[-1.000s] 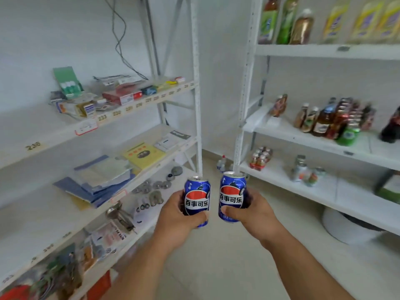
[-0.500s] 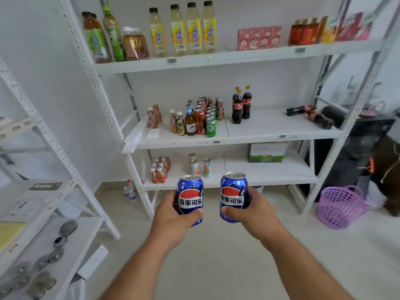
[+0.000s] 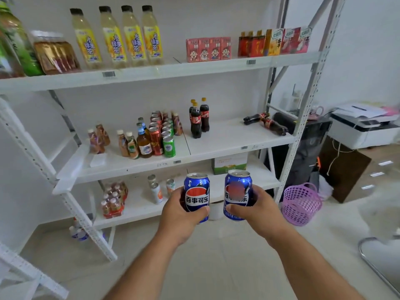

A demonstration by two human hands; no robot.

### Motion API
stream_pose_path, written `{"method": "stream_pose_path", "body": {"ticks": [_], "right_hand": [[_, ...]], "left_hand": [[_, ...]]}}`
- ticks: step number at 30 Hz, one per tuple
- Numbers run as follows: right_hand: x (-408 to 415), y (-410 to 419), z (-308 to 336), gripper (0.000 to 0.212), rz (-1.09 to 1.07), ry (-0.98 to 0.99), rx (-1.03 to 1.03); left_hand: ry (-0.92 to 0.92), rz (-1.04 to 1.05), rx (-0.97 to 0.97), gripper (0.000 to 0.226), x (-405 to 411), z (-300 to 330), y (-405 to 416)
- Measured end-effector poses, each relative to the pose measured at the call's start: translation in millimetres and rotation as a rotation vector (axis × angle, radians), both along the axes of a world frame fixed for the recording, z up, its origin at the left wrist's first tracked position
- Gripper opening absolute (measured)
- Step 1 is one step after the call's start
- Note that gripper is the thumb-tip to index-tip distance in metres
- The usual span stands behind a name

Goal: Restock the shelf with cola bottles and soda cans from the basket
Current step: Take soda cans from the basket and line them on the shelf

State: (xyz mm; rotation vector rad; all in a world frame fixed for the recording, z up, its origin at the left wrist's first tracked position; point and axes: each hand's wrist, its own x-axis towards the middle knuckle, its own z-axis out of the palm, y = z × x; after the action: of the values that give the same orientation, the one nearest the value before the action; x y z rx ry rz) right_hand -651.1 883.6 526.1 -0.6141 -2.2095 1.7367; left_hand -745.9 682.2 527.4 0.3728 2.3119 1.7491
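My left hand (image 3: 180, 215) grips an upright blue soda can (image 3: 196, 191), and my right hand (image 3: 254, 207) grips a second blue soda can (image 3: 237, 187) beside it. Both cans are held in front of the white shelf (image 3: 227, 146), below its middle board. On that board stand three upright cola bottles (image 3: 198, 119), and two more cola bottles (image 3: 265, 124) lie on their sides at the right end. A purple basket (image 3: 300, 204) sits on the floor by the shelf's right post; its contents are hidden.
Rows of cans and small bottles (image 3: 155, 135) fill the middle board's left half. Tea bottles (image 3: 114, 37) and red cartons (image 3: 208, 48) line the top board. A green-white box (image 3: 229, 164) and small drinks (image 3: 113, 199) occupy the lower board. A printer (image 3: 363, 126) stands at right.
The view has swung right from the side rack to face the drinks shelf and come closer. Both hands still hold their cans in the same pose.
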Motion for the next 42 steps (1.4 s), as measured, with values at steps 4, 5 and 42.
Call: {"method": "stream_pose_path", "body": {"ticks": [4, 5, 42], "right_hand": [[-22.1, 49.6, -2.2, 0.054, -0.025, 0.005, -0.014], [-28.9, 64.8, -3.9, 0.052, -0.026, 0.010, -0.014], [-352.1, 388.9, -33.7, 0.048, 0.088, -0.081, 0.036]], "left_hand": [[0.017, -0.045, -0.010, 0.058, -28.4, -2.5, 54.2], [0.022, -0.045, -0.008, 0.058, -35.4, -3.4, 70.0], [-0.068, 0.004, -0.004, 0.064, -341.8, -34.2, 384.9]]}}
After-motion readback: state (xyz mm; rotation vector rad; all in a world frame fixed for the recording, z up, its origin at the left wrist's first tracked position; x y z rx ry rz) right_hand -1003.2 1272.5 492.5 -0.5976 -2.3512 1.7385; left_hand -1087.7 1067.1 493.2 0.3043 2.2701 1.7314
